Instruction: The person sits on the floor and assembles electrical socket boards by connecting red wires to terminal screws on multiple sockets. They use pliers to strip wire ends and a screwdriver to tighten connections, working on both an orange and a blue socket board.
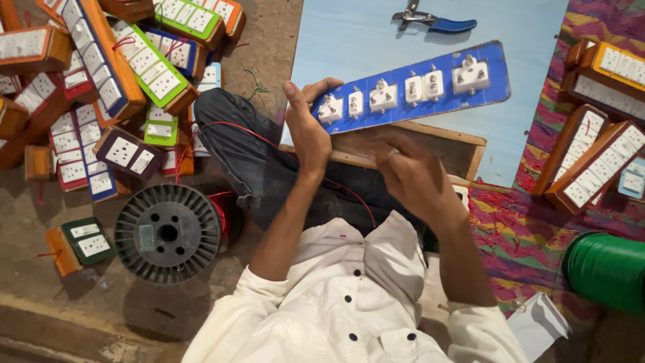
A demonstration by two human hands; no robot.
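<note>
My left hand (pixel 306 131) grips the left end of a long blue board (pixel 403 107) and holds it tilted above my lap. Several white sockets and switches are fitted along the board, their backs with metal screws facing up. My right hand (pixel 411 173) is blurred just below the board, over an open wooden box (pixel 463 144). Whether it holds anything is unclear. A thin red wire (pixel 235 128) runs across my dark trouser leg (pixel 248 161) toward my hands.
Piles of wooden switchboards with coloured faces lie at the left (pixel 101 81) and right (pixel 598 154). A black spool of red wire (pixel 168 232) stands at my left, a green spool (pixel 605 269) at lower right. Blue-handled pliers (pixel 437 22) lie on a light blue sheet (pixel 531 134).
</note>
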